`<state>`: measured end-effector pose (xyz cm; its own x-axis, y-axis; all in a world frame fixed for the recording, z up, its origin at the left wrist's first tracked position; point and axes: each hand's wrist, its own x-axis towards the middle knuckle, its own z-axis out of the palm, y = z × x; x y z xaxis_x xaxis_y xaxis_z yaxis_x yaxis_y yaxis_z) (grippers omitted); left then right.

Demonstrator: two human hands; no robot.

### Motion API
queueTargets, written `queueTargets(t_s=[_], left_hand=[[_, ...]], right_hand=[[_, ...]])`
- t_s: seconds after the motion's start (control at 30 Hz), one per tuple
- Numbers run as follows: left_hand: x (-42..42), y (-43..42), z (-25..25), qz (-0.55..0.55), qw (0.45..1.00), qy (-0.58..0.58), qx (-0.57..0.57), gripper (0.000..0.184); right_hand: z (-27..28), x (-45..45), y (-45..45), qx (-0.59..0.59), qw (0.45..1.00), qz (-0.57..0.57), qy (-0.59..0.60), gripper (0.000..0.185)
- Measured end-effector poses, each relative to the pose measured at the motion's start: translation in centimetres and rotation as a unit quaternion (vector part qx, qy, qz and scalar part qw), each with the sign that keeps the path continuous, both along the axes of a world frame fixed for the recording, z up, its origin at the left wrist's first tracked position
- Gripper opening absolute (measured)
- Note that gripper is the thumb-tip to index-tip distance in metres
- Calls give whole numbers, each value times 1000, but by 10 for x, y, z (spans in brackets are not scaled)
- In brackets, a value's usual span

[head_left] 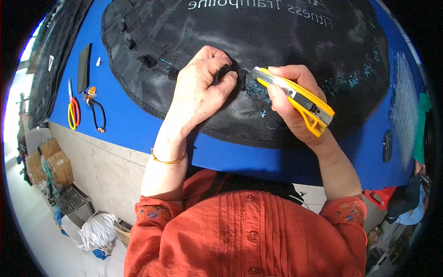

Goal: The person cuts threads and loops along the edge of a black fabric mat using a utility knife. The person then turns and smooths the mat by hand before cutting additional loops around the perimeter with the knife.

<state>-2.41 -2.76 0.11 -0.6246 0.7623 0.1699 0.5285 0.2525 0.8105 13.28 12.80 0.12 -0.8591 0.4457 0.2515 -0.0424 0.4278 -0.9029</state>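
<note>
A round black mesh trampoline mat (180, 27) with white lettering at its far side lies on the blue table. My left hand (203, 85) is closed on a black fabric strap (223, 71), pinching it up from the mat. My right hand (297, 94) grips a yellow utility knife (307, 104), its tip pointing left, close to the strap. Whether the tip touches the mat I cannot tell. Blue thread scraps (344, 83) are scattered over the mat to the right and around the knife's tip.
On the blue table (134, 134), at left, lie scissors (74, 108) with red and yellow handles, a dark flat bar (84, 68) and a black cord loop (98, 111). A dark oval object (387, 145) lies at right. Cardboard boxes (57, 161) stand on the floor.
</note>
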Motion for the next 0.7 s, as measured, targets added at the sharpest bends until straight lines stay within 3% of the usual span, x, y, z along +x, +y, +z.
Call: queueTargets(t_s=[0.27,0.7], left_hand=[[1,0,4,-2,1000,-2,-7,14],[-1,1,-3,-4,1000,10,6,14]], right_hand=[[-5,-1,0,146,988,16,48,32],[-8,-2,-1,136,989,24,49,31]])
